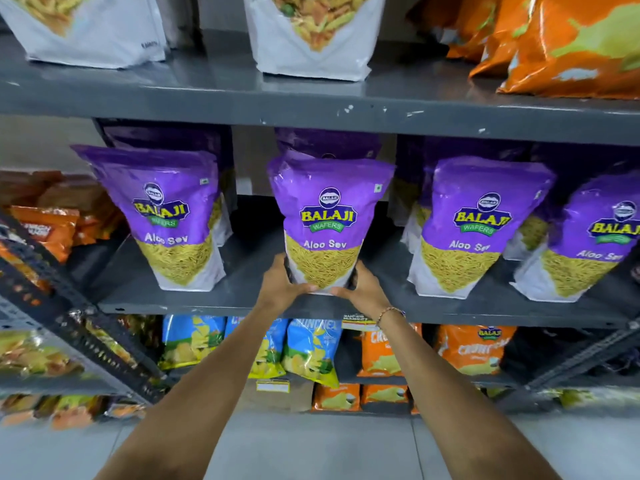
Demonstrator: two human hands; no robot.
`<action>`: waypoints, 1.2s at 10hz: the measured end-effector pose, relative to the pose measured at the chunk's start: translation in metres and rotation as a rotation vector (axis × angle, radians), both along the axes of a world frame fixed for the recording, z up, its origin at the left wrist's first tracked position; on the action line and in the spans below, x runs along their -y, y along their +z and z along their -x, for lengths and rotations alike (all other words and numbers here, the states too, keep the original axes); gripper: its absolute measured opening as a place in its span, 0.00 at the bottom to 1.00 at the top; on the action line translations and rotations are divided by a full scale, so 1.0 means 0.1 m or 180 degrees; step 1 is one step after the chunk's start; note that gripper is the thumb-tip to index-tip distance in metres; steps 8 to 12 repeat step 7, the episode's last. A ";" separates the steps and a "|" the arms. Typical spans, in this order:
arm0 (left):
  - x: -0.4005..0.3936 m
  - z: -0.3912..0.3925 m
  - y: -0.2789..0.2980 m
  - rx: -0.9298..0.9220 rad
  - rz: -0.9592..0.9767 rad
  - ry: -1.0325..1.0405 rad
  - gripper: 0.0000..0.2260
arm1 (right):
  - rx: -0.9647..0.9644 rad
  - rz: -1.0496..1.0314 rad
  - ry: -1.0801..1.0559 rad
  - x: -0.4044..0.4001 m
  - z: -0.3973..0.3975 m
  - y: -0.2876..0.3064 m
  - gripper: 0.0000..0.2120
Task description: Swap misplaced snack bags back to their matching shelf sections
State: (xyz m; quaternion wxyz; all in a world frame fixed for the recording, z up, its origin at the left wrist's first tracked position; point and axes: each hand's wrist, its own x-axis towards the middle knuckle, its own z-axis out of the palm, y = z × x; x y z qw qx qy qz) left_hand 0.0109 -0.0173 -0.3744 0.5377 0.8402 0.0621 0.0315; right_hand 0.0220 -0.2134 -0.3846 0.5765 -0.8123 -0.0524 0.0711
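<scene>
Head view of a grey metal shelving unit stocked with snack bags. At centre, a purple Aloo Sev bag [327, 223] stands upright on the middle shelf [242, 299], near its front edge. The left hand [282, 284] clasps the bag's lower left corner and the right hand [362, 287] its lower right corner; each grip is closed on the bag, thumbs across the white base at the front, the remaining fingers hidden behind the pack. A thin bracelet [389, 311] circles the right wrist. Another purple pack stands directly behind the held one, at 12 o'clock from it. Matching Aloo Sev bags flank it on the same shelf: one at 9 o'clock [166, 220], one at 3 o'clock [474, 230] and a further one beyond that at the frame's right edge [595, 244], all well apart from the held bag. On the upper shelf, at 12 o'clock, stands a white pack [311, 39] with a second white pack at 11 o'clock [90, 29]; orange bags [571, 46] lie at 1 o'clock. On the lower shelf, blue bags [308, 348] sit at 6 o'clock and orange bags [474, 348] at 5 o'clock. A price label [356, 322] is fixed to the middle shelf's front lip, just beside the right wrist.
</scene>
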 end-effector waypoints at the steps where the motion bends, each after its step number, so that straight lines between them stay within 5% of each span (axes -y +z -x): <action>1: 0.00 0.00 -0.01 0.0028 0.0029 -0.0050 0.37 | -0.0087 0.0051 0.0013 -0.01 -0.01 0.00 0.37; 6: 0.00 0.12 -0.03 -0.0105 0.0311 -0.0268 0.37 | 0.0004 0.0301 -0.0165 -0.10 0.12 0.12 0.40; 7: 0.09 0.30 -0.11 0.0159 0.0044 0.0143 0.31 | 0.0737 0.0389 -0.0746 -0.12 0.38 0.10 0.26; 12: 0.09 0.30 -0.11 0.0159 0.0044 0.0143 0.31 | 0.0737 0.0389 -0.0746 -0.12 0.38 0.10 0.26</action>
